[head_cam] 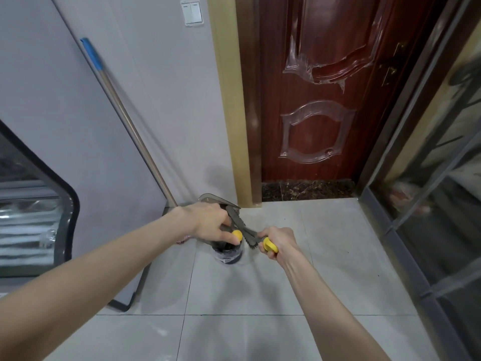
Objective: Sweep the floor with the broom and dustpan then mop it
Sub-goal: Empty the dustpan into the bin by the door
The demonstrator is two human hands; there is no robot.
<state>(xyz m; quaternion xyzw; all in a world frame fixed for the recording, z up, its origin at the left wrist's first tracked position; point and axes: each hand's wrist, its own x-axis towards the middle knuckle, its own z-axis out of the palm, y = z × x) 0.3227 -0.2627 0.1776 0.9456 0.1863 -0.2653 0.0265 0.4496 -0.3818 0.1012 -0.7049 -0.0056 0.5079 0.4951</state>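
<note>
Two bare forearms reach out over a pale tiled floor [260, 308], the hands a little apart and each closed around its own handle. The left hand [210, 225] grips a dark handle tipped with a yellow cap [236, 234], and the right hand [279, 239] is curled round a second yellow-capped handle [269, 245]. A grey toothed strip [235, 222] runs slantwise between them. Directly under the left hand's handle, a dark round bundle in clear plastic [230, 254] rests on the tiles; whether it is the broom's head cannot be told from this angle. Just beyond the left hand's knuckles the grey dustpan [212, 199] shows its rim, close to the foot of the wall [161, 100] beside the door frame. A long tan pole [130, 126] with a blue grip at its top leans against that wall, its lower end hidden behind the left wrist. At far left stands a pale panel [65, 126] with a dark-rimmed window. Beyond a dark stone threshold [307, 190], a red-brown door [312, 87] carries patches of clear film. A glass partition [442, 204] lines the right side. A white light switch [192, 12] sits high on the wall.
</note>
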